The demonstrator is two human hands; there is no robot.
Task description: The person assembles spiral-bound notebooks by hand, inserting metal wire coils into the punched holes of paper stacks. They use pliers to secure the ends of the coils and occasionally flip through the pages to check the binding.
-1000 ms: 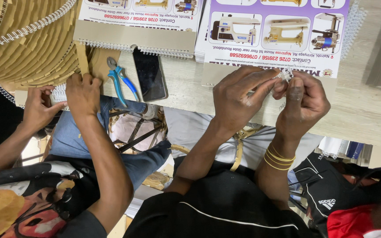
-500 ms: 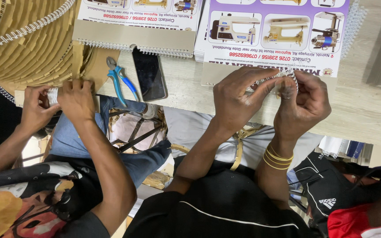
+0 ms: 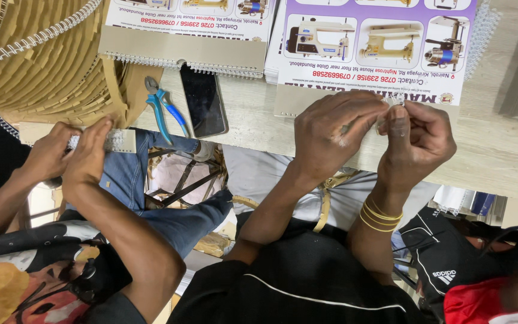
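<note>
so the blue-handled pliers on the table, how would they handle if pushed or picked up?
The pliers lie flat, handles splayed, so a push would likely slide them, not roll them. The metal jaws suggest they are stiff and fairly heavy for their size. The blue sleeves probably grip well. They lie close beside the phone, so a sideways shove might knock it.

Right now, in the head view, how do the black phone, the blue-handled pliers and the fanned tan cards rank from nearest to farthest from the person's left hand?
From the left hand:
1. Black phone, lying flat on the table just to its left.
2. Blue-handled pliers, beside the phone, further left.
3. Fanned tan cards, at the far upper left corner.
</note>
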